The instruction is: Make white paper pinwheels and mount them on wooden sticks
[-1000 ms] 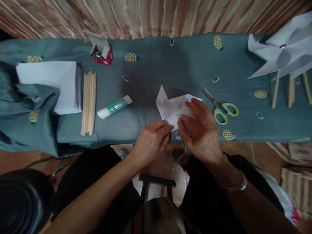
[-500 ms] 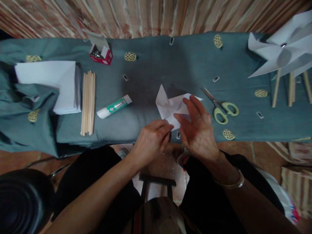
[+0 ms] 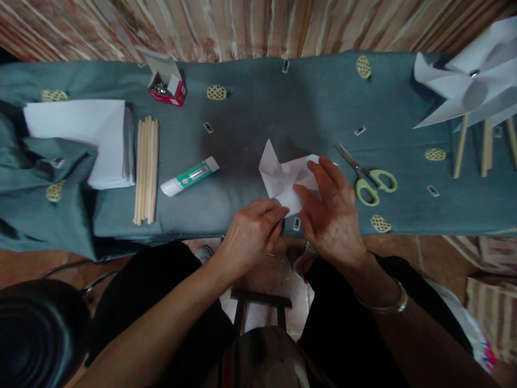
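A white paper pinwheel (image 3: pixel 288 191), partly folded, lies near the front edge of the cloth-covered table. One pointed blade stands up on its left side. My left hand (image 3: pixel 255 225) is closed, pinching the paper's near corner between thumb and fingers. With its fingers apart, my right hand (image 3: pixel 333 215) rests fingertips on the paper's right part, covering some of it. Green-handled scissors (image 3: pixel 369 180) lie just right of that hand, blades pointing away. On the left is a glue stick (image 3: pixel 189 177), capped, white and green.
A bundle of wooden sticks (image 3: pixel 146 171) lies beside a stack of white paper (image 3: pixel 109 145). An open red box of metal pins (image 3: pixel 168 92) stands farther back. Finished white pinwheels (image 3: pixel 470 91) on sticks lie at the right. A striped curtain (image 3: pixel 258 27) hangs behind the table.
My right hand has shifted slightly right along the paper. My left hand keeps its pinch on the corner. The view has moved very slightly.
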`<state>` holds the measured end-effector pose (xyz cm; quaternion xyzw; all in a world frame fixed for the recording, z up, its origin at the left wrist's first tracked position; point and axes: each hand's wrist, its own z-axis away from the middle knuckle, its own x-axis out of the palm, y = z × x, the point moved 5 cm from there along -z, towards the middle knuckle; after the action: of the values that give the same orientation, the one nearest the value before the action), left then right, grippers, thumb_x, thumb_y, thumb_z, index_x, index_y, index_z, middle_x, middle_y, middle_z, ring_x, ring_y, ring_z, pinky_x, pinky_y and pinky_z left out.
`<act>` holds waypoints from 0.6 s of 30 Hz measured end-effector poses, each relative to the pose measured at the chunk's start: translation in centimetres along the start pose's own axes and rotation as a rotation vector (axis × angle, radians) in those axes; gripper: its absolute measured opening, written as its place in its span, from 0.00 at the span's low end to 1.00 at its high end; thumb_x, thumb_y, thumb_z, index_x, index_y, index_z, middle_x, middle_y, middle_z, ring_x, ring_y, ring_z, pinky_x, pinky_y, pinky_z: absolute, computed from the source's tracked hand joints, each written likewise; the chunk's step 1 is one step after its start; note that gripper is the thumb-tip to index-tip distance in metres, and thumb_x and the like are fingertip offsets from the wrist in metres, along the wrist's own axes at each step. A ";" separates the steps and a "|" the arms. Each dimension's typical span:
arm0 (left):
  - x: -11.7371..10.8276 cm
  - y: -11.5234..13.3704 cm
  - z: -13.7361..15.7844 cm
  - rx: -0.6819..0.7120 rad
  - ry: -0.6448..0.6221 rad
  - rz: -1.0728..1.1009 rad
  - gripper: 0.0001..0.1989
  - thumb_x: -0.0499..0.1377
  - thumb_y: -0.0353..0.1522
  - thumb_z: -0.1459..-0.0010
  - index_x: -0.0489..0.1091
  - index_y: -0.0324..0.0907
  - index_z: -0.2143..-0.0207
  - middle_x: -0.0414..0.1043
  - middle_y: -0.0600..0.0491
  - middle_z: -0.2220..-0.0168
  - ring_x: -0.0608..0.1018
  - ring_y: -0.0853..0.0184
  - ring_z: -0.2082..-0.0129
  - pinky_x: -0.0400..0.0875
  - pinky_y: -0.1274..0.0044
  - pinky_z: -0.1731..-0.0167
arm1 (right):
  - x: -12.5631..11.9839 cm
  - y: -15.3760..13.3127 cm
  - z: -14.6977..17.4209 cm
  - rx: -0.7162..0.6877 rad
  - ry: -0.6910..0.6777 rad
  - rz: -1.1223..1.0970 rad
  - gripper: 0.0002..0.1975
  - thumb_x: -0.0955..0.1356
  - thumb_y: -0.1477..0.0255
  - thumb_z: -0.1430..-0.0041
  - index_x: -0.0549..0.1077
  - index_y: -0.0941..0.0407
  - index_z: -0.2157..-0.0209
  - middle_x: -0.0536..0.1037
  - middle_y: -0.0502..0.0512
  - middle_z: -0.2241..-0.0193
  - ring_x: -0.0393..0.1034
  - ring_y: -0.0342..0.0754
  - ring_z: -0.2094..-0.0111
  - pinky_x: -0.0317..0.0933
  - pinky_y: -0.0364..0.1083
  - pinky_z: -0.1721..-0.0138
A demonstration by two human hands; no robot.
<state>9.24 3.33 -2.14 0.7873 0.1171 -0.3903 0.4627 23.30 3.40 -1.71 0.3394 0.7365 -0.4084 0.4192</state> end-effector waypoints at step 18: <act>0.1 -0.2 0.0 0.003 0.007 0.002 0.11 0.54 0.25 0.39 0.74 0.36 0.57 0.76 0.48 0.64 0.79 0.66 0.64 0.77 0.74 0.64 | 0.4 -0.1 0.1 -0.006 0.005 -0.016 0.23 0.59 0.75 0.36 0.62 0.44 0.42 0.59 0.53 0.36 0.49 0.63 0.34 0.59 0.66 0.44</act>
<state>9.22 3.35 -2.35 0.7895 0.1173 -0.3873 0.4614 23.05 3.35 -2.02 0.3335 0.7414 -0.4085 0.4150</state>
